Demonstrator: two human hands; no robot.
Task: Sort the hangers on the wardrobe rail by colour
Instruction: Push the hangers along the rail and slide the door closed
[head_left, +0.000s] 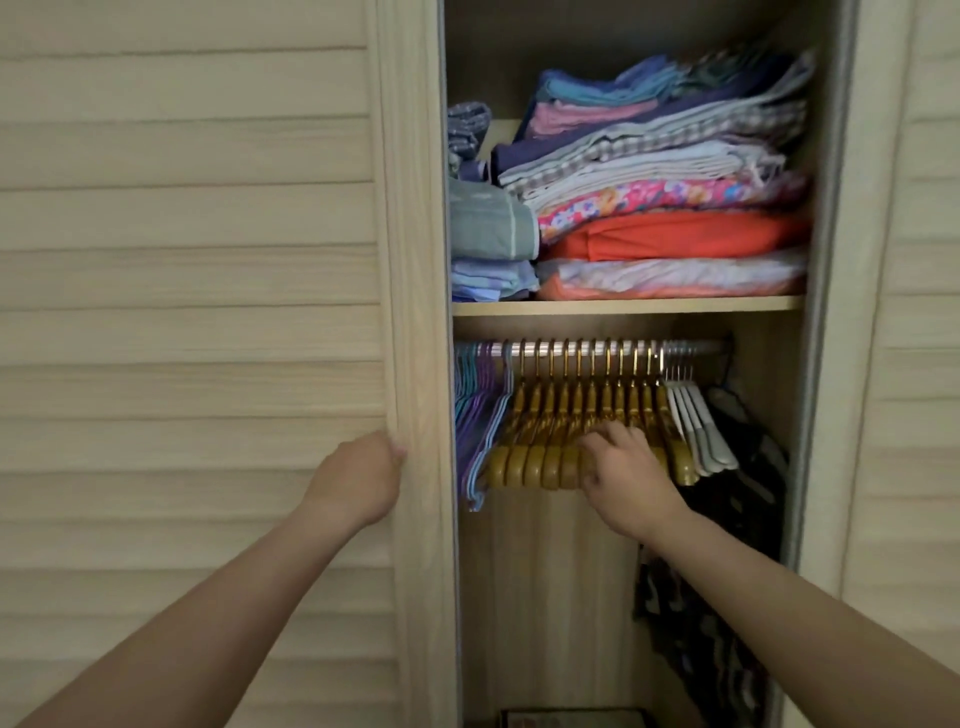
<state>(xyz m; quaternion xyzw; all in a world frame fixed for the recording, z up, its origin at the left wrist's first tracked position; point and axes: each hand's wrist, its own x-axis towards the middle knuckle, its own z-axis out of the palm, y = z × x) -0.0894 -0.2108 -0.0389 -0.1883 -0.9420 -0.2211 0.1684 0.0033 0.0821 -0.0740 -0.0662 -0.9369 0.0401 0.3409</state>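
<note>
The left hand (358, 480) is gripping the louvred door (208, 312) edge, while the right hand (626, 475) is resting curled fingers on the wooden hangers (545, 441) hanging mid-rail (597, 347). Purple-blue hangers (480, 415) are hanging left, white hangers (698, 426) right, a dark patterned garment (727, 597) beyond; folded clothes (665, 208) are crowding the shelf (623, 305) above

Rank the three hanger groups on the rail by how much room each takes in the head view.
1. Wooden hangers, the widest bunch.
2. Purple and blue hangers.
3. White hangers, the narrowest.
The last two look close, so their order is unsure.
</note>
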